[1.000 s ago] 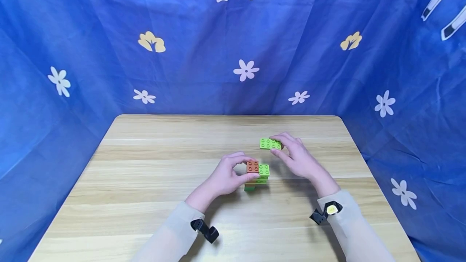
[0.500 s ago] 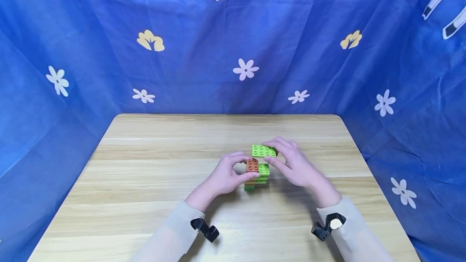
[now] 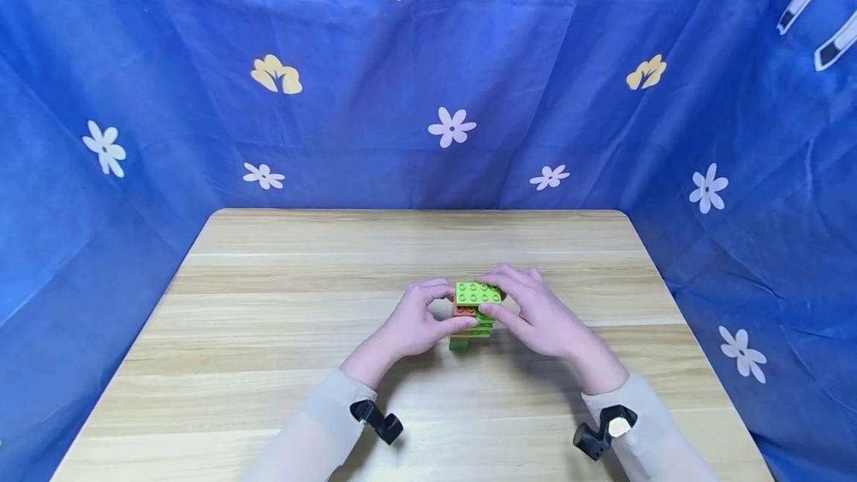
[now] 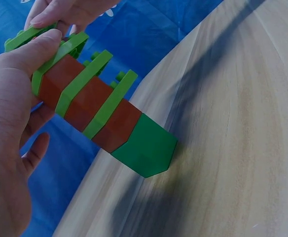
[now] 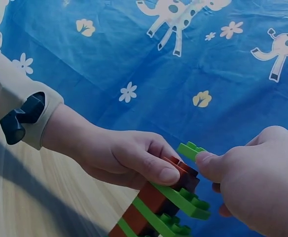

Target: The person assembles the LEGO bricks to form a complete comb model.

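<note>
A tower of toy building bricks (image 4: 90,94) stands upright on the table, with a dark green brick (image 4: 146,145) as its foot. Above that, brown bricks alternate with thin lime green plates that jut out to one side. My left hand (image 3: 418,326) grips the tower near its top, thumb on the near side. My right hand (image 3: 538,315) pinches another lime green plate (image 3: 470,292) by its right end. This plate overlaps the top brown brick (image 3: 463,311) in the head view; in the right wrist view it is close over that brick's studs.
The wooden table (image 3: 268,281) has rounded far corners. A blue cloth (image 3: 348,95) with flowers and animals hangs behind it and along the sides. A black wrist camera (image 3: 378,422) sits on the left sleeve, and another camera (image 3: 602,430) on the right.
My right hand has brought the lime green plate left and nearer, from behind the tower to over its top brown brick. The left hand has kept its grip in place.
</note>
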A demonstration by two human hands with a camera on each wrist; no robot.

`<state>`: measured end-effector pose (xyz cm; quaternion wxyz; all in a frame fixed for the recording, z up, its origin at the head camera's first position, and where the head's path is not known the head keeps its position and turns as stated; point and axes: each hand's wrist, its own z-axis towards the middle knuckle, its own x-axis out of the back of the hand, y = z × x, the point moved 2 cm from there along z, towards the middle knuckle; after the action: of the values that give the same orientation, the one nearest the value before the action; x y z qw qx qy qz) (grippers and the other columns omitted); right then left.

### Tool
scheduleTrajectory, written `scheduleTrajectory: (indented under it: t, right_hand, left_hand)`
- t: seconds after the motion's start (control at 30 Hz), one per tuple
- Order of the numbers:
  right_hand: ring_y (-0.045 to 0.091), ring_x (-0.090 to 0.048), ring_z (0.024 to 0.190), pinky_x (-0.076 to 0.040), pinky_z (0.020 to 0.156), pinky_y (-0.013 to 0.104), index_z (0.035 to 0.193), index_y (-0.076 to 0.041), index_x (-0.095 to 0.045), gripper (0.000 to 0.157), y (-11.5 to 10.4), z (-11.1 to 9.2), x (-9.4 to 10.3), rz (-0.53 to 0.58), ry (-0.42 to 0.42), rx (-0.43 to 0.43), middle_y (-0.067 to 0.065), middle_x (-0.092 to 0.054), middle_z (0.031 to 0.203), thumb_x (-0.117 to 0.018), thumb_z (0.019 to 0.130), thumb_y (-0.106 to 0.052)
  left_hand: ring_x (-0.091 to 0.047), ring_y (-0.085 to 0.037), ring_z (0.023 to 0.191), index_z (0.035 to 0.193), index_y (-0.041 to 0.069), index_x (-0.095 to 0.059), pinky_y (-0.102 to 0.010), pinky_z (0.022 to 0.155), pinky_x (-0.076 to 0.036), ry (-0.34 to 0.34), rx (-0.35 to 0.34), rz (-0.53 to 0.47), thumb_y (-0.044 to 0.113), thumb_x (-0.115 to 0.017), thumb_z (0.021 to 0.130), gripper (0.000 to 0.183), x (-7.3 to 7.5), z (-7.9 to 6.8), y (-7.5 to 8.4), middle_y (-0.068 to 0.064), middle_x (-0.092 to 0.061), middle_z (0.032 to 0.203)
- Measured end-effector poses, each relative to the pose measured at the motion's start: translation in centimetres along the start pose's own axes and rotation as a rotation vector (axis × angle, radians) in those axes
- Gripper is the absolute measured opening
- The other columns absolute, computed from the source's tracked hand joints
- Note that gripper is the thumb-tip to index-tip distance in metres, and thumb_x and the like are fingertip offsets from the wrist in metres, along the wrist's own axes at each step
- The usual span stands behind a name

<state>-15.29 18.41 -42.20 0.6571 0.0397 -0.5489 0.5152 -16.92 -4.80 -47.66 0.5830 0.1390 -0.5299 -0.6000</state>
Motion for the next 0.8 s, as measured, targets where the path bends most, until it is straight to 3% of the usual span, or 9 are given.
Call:
scheduleTrajectory:
  t: [0.1, 0.8]
  right_hand:
    - [0.01, -0.06, 0.115, -0.034, 0.091, 0.042, 0.141, -0.012, -0.064, 0.037, -0.15, -0.03, -0.1, -0.003, -0.003, 0.004, -0.008, -0.064, 0.128, -0.066, 0.107, -0.028]
    - [0.007, -0.061, 0.111, -0.035, 0.09, 0.039, 0.137, -0.018, -0.065, 0.033, -0.61, -0.17, -0.28, -0.094, -0.015, 0.03, -0.012, -0.063, 0.125, -0.064, 0.108, -0.034]
  left_hand:
    - [-0.069, -0.008, 0.1, 0.106, 0.022, -0.078, -0.053, 0.092, -0.056, 0.003, -0.007, -0.005, 0.034, -0.09, 0.088, 0.024, -0.01, -0.01, 0.01, 0.017, -0.071, 0.101]
    - [-0.068, -0.009, 0.096, 0.107, 0.02, -0.078, -0.054, 0.091, -0.056, -0.009, 0.008, 0.003, 0.032, -0.089, 0.089, 0.024, 0.12, -0.16, 0.18, 0.01, -0.071, 0.099]
